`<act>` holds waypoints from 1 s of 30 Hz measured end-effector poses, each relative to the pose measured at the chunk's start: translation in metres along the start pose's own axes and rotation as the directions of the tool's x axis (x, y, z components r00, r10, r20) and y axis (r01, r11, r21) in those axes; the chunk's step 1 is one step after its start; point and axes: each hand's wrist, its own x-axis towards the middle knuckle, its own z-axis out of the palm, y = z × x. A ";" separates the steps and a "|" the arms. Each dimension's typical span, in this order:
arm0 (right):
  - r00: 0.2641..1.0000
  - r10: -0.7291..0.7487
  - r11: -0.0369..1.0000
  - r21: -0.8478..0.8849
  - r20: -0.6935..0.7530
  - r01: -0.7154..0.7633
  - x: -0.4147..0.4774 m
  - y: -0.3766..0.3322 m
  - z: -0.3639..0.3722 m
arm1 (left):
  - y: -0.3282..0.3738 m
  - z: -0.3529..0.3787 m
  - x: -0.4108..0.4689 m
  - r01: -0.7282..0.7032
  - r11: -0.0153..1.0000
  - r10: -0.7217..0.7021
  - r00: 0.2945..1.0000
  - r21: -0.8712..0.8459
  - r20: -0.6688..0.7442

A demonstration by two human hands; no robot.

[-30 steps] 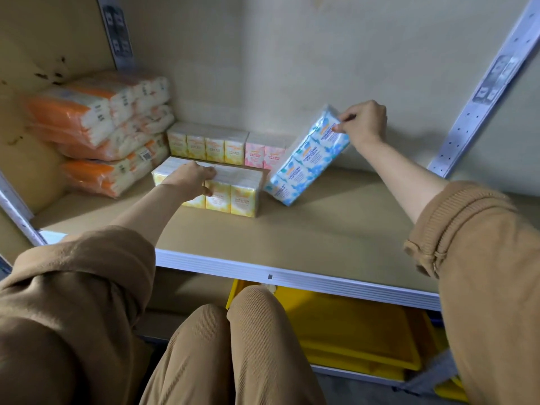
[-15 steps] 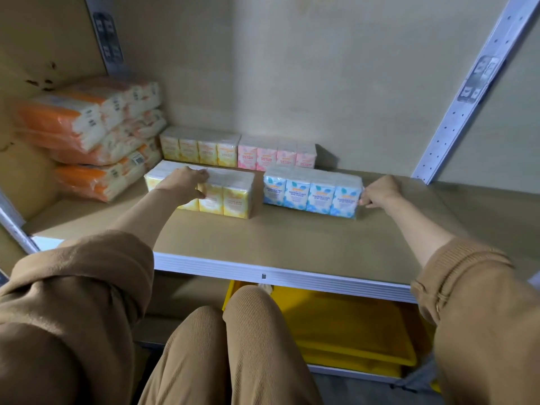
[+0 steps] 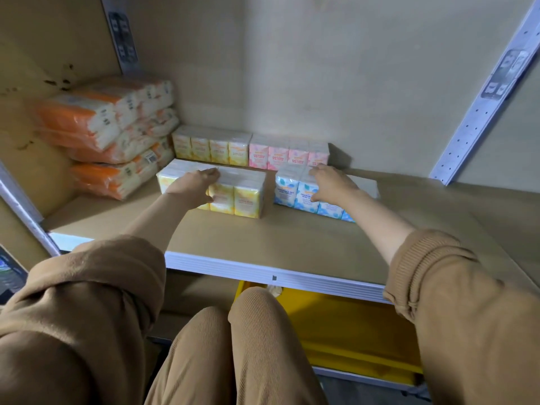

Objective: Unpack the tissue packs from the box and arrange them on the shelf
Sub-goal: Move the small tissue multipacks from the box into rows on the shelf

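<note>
- The shelf (image 3: pixel 263 241) is a tan board with a pale ribbed metal rail (image 3: pixel 292 277) along its near edge. A plain beige back wall (image 3: pixel 321 68) stands behind it.
- A perforated metal upright (image 3: pixel 479 112) slants up at the far right. A second upright (image 3: pixel 121 33) stands in the far left corner beside a side panel (image 3: pixel 38 68) marked with dark spots.
- A stack of orange tissue packs (image 3: pixel 111 133) lies against the left panel.
- Along the back wall a yellow back pack (image 3: pixel 210 147) stands touching a pink pack (image 3: pixel 287 154) on its right.
- In front of them a yellow front pack (image 3: pixel 239 197) and a blue pack (image 3: pixel 292 191) stand side by side with a narrow gap between them.
- The left hand (image 3: pixel 194 187) rests flat on top of the yellow front pack. Its grip is apart and the fingers lie straight.
- The right hand (image 3: pixel 330 182) lies over the blue pack, with fingers reaching to its far edge and the thumb at its near face. I cannot tell whether this grip is clamped on the pack or only resting on it.
- Below the shelf a yellow bin (image 3: pixel 350 331) sits on a lower level, behind the person's brown-clad knees (image 3: pixel 233 346).
</note>
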 end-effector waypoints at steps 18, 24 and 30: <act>0.984 -0.072 0.997 0.015 -0.166 0.076 0.073 -0.026 0.034 | -0.030 0.017 0.084 0.013 0.982 -0.045 0.985 -0.191 -0.165; 0.978 -0.076 0.993 0.070 -0.196 0.092 0.100 -0.042 0.042 | -0.042 0.019 0.116 -0.011 0.977 -0.034 0.977 -0.212 -0.209; 0.972 -0.066 0.994 0.069 -0.224 0.084 0.111 -0.048 0.045 | -0.051 0.021 0.132 -0.018 0.978 -0.032 0.972 -0.210 -0.232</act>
